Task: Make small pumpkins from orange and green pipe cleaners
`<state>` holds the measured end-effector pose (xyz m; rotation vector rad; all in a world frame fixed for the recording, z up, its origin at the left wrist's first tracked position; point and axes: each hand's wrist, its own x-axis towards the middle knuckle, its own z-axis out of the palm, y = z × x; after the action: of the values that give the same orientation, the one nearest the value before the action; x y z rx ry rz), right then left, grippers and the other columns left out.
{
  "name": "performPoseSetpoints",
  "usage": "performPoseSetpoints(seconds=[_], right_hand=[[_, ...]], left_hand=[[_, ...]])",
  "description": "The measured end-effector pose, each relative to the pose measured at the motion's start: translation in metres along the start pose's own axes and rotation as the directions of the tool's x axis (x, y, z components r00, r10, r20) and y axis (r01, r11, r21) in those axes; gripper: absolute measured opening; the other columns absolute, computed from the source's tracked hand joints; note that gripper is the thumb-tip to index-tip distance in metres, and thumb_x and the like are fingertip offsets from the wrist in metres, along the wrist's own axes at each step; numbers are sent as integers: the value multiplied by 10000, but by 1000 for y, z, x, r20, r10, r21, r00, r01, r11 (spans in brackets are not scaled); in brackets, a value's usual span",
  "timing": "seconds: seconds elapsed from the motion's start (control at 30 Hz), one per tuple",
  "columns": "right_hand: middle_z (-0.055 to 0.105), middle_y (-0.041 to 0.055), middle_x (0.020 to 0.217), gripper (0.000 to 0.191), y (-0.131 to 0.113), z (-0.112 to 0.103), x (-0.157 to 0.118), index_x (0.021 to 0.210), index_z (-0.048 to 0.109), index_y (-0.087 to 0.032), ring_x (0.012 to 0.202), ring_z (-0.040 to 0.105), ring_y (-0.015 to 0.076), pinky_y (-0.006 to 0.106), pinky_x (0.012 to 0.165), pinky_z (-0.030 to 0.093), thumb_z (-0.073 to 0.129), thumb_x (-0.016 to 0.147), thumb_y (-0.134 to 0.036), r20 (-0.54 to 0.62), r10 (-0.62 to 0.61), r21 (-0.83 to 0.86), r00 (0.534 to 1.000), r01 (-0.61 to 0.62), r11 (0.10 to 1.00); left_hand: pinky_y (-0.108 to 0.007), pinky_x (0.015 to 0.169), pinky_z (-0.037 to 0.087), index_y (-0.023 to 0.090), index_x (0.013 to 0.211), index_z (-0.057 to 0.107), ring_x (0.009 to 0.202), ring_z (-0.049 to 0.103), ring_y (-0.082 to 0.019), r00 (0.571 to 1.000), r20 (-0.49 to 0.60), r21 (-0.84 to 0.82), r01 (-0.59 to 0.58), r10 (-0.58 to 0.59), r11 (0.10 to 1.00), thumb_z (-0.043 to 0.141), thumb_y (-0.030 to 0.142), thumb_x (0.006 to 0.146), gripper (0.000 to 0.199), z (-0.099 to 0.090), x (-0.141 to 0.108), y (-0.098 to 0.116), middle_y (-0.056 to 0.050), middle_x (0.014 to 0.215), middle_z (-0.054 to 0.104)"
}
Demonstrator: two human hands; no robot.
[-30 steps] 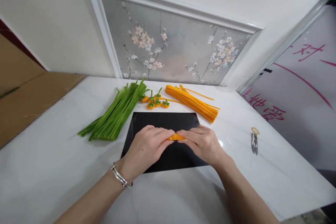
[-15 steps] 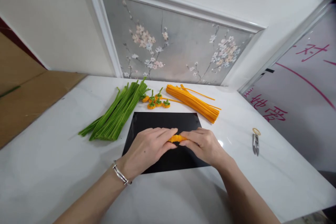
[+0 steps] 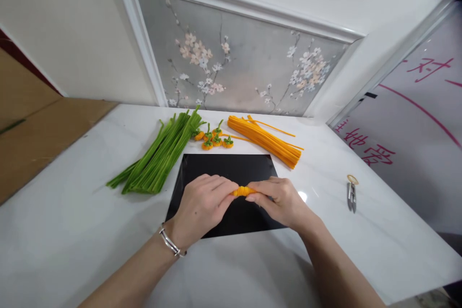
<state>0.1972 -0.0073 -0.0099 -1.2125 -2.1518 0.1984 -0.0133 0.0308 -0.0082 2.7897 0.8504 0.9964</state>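
Observation:
A small orange coil [image 3: 242,191] of fuzzy stem is pinched between both hands above a black mat [image 3: 227,166]. My left hand [image 3: 205,204] grips its left end with thumb and fingers. On the right end, my right hand [image 3: 279,199] closes its thumb and fingertips. Behind the mat lie several little orange pieces with green tops [image 3: 217,140]. A bundle of green stems [image 3: 162,154] rests at the back left, and a bundle of orange stems [image 3: 265,139] at the back right.
Small metal snips [image 3: 351,196] with a yellow ring lie on the white table [image 3: 375,231] at the right. Brown cardboard [image 3: 54,130] is at the far left. A wall panel with painted blossoms [image 3: 241,57] stands behind, and a board with red writing [image 3: 415,120] at the right.
The fingers of my left hand have closed in on the left end of the orange coil, and its wrist has shifted slightly right. My right hand has barely moved.

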Motion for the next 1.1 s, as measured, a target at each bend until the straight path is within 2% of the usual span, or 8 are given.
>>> performPoseSetpoints(seconds=[0.07,0.2,0.3,0.53,0.7,0.83,0.97,1.1], right_hand=[[739,-4,810,326,1,0,0,895,706,-229,541,564,102,239,585,419,459,970,-428,-16,-4,-15,1000,3,1000],[746,-2,823,324,4,0,-1,911,710,-232,555,592,106,244,592,432,464,966,-437,-40,-9,-43,999,7,999],[744,-1,824,312,5,0,-2,923,705,-230,554,596,101,248,599,431,463,971,-421,-27,-25,-39,999,24,999],[750,11,851,262,5,2,-2,949,696,-221,558,598,108,258,589,420,493,964,-386,-58,-60,-45,996,58,997],[748,20,820,230,7,2,-1,967,688,-207,574,610,117,269,623,428,505,963,-346,-63,-88,-69,994,84,994],[751,16,848,209,8,4,-2,983,677,-212,602,637,117,272,621,415,509,964,-336,-34,-91,-45,995,89,995],[753,-6,907,214,7,5,-1,974,680,-236,659,660,122,265,641,442,509,961,-365,-13,-14,15,1000,14,1000],[748,14,908,224,7,4,-1,1028,677,-227,698,661,138,266,672,476,494,967,-342,-31,-1,40,1000,2,999]], left_hand=[[-320,687,430,207,961,602,736,650,-159,999,25,-33,33,-33,999,538,159,901,100,-1,1,1,0,863,726],[-361,757,446,203,1059,589,778,660,-189,997,25,-52,78,-77,996,643,306,854,235,-7,4,2,-31,953,737],[-345,723,427,209,959,612,724,644,-165,996,59,-79,75,-70,994,559,223,902,79,-8,5,1,-5,848,729],[-340,726,417,199,925,608,696,603,-151,995,63,-106,80,-73,991,501,110,898,142,-4,3,0,0,823,708],[-347,759,443,209,1057,609,753,635,-178,987,74,-104,151,-144,983,649,260,847,220,-6,4,0,-12,912,729],[-333,725,433,203,935,633,702,631,-160,986,131,-93,119,-106,989,568,199,891,79,-4,4,0,15,811,714],[-330,677,416,175,846,623,668,602,-165,994,69,-23,83,-81,996,515,128,888,125,1,2,0,3,748,686],[-314,703,430,190,973,627,714,618,-161,987,38,-52,155,-153,986,598,214,877,103,4,1,0,8,862,717]])
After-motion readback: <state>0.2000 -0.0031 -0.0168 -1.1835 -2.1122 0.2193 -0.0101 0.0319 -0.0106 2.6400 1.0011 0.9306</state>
